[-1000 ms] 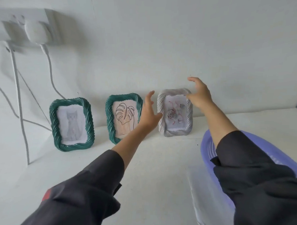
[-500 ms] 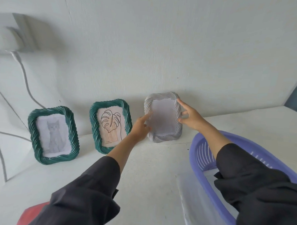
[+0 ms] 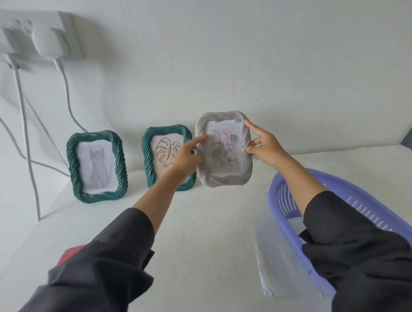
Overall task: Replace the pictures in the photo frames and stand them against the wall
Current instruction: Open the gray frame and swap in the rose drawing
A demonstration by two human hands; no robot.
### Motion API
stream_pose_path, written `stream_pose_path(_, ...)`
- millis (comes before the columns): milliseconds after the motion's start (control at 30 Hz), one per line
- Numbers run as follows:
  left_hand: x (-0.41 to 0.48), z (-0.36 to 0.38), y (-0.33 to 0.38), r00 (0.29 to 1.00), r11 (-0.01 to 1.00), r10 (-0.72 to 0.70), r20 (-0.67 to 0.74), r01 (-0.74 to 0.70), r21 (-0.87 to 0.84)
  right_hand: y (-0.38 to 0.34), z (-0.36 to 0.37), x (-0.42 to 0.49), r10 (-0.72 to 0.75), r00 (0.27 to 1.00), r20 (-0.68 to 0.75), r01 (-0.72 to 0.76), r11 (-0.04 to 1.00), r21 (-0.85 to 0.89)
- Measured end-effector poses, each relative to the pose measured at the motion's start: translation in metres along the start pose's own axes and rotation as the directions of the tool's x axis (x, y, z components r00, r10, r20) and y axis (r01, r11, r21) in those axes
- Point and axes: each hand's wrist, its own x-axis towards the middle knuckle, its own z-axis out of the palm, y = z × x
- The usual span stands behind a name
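Between left hand (image 3: 188,158) and right hand (image 3: 268,149), the white frame (image 3: 223,161) is pinched by its side rims, index fingers extended

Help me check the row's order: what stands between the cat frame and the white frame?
The green leaf frame stands there against the wall; the left hand, at the white frame, overlaps its right side. The head view shows this.

White wall (image 3: 252,51) meets white tabletop (image 3: 209,226); a wall socket (image 3: 35,35) trails white cables (image 3: 22,114).
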Motion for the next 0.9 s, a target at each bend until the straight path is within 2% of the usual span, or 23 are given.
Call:
stream_pose_path(133, -0.027, -0.025, 0.007, 0.999, 0.999, 0.0, -0.045, -0.003, -0.054, -0.029, 0.012, -0.037, 0.0, 0.999, 0.045, -0.004, 0.997, 0.071)
stream_pose_path(333, -0.092, -0.052, 0.008, 0.995, 0.991, -0.098, 0.011, 0.099, -0.088, -0.057, 0.031, -0.096, 0.112, 0.982, 0.155, -0.151, 0.952, 0.266)
stream_pose_path(533, -0.141, -0.064, -0.011, 0.954, 0.954, -0.289, 0.082, 0.294, -0.054, -0.07, 0.05, -0.136, 0.125, 0.977, 0.17, -0.176, 0.927, 0.331)
stream_pose_path(633, -0.157, -0.065, -0.021, 0.9, 0.913, -0.392, 0.19, 0.406, -0.037, -0.082, 0.057, -0.148, 0.084, 0.983, 0.163, -0.133, 0.936, 0.325)
stream_pose_path(700, -0.162, -0.061, -0.024, 0.881, 0.9, -0.424, 0.211, 0.435, -0.005, -0.094, 0.061, -0.153, 0.029, 0.987, 0.16, -0.071, 0.961, 0.269)
stream_pose_path(733, -0.163, -0.057, -0.023, 0.887, 0.9, -0.426, 0.177, 0.435, -0.018, -0.102, 0.063, -0.155, -0.002, 0.987, 0.161, -0.031, 0.979, 0.199)
stream_pose_path(800, -0.164, -0.048, -0.015, 0.906, 0.895, -0.415, 0.079, 0.422, -0.141, -0.115, 0.067, -0.156, -0.054, 0.983, 0.176, 0.061, 0.998, -0.031)
stream_pose_path(900, -0.162, -0.033, -0.003, 0.917, 0.853, -0.398, 0.021, 0.378, -0.359, -0.128, 0.081, -0.158, -0.069, 0.959, 0.276, 0.168, 0.921, -0.352)
